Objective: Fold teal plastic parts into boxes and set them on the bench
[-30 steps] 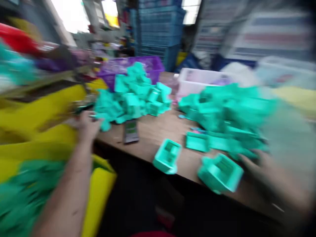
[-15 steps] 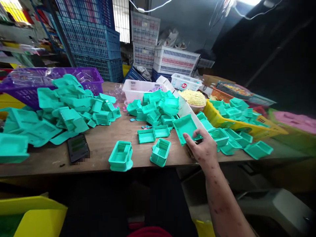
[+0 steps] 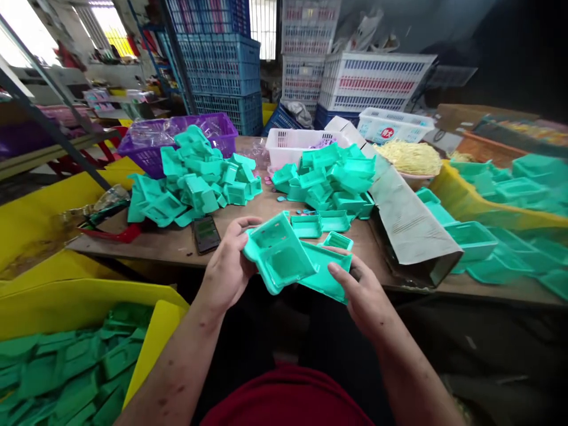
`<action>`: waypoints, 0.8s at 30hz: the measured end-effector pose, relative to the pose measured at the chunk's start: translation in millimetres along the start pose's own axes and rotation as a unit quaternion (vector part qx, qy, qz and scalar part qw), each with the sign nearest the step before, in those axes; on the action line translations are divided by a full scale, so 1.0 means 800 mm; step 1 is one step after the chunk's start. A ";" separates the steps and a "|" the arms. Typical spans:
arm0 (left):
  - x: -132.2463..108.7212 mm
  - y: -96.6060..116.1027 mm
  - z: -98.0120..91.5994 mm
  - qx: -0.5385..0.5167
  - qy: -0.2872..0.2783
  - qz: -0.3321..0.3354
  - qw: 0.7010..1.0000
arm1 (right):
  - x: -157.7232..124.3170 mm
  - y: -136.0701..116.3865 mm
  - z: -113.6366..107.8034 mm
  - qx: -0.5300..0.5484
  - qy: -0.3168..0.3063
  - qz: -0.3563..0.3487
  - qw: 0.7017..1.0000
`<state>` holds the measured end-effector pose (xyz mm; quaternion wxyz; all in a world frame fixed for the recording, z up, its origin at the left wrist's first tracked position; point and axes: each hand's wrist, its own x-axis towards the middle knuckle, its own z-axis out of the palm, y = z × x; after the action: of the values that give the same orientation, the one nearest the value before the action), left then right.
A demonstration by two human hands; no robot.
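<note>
My left hand (image 3: 231, 260) grips a green box part (image 3: 284, 254) with a rounded flange, tilted with its hollow side toward me. In my right hand (image 3: 361, 284) is a flat green tray (image 3: 326, 269), pinched at its right end. The tray's left end lies behind the box part; whether they touch I cannot tell. Just beyond, a small green box (image 3: 338, 241) stands partly hidden behind the tray. Two shallow green trays (image 3: 306, 226) lie on the table behind my hands.
Green parts are heaped at left (image 3: 199, 177) and centre (image 3: 328, 174) of the wooden table. A dark phone (image 3: 206, 235) lies near the front edge. A white cardboard box (image 3: 412, 219) stands at right, beside a yellow crate (image 3: 497, 207). A yellow bin (image 3: 164, 331) of green parts is lower left.
The view has turned and moved. My left hand has come into view holding a box part. My right hand has brought the flat tray from the right toward the middle, near the front edge.
</note>
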<state>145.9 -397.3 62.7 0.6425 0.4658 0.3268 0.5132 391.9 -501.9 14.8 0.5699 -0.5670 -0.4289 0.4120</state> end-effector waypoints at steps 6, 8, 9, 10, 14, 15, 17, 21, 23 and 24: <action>-0.008 -0.042 -0.009 0.104 -0.015 -0.029 0.994 | -0.026 0.007 0.033 0.253 -0.087 0.123 0.956; -0.009 -0.044 -0.014 0.195 -0.034 -0.004 0.980 | -0.029 0.008 0.039 0.263 -0.095 0.133 0.951; -0.010 -0.043 -0.016 0.231 -0.043 0.009 0.972 | -0.029 0.007 0.039 0.268 -0.105 0.137 0.948; -0.009 -0.041 -0.019 0.254 -0.047 0.016 0.966 | -0.030 0.007 0.038 0.276 -0.124 0.141 0.943; -0.009 -0.034 -0.028 0.197 -0.068 -0.040 0.977 | -0.028 0.001 0.027 0.315 -0.194 0.143 0.918; -0.010 -0.032 -0.030 0.157 -0.087 -0.073 0.981 | -0.028 -0.001 0.024 0.311 -0.199 0.136 0.920; -0.011 -0.030 -0.033 0.088 -0.131 -0.132 0.979 | -0.026 -0.002 0.022 0.293 -0.194 0.119 0.929; -0.015 -0.026 -0.039 0.073 -0.118 -0.109 0.984 | -0.022 0.002 0.024 0.297 -0.162 0.111 0.935; -0.017 -0.023 -0.040 0.098 -0.072 -0.041 0.992 | -0.019 0.005 0.027 0.286 -0.139 0.123 0.940; -0.017 -0.021 -0.039 0.113 -0.054 -0.013 0.992 | -0.019 0.006 0.029 0.272 -0.132 0.131 0.944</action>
<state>120.1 -403.2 35.3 0.6091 0.5581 0.3534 0.4388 365.8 -509.3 9.0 0.5821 -0.3818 -0.2938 0.6550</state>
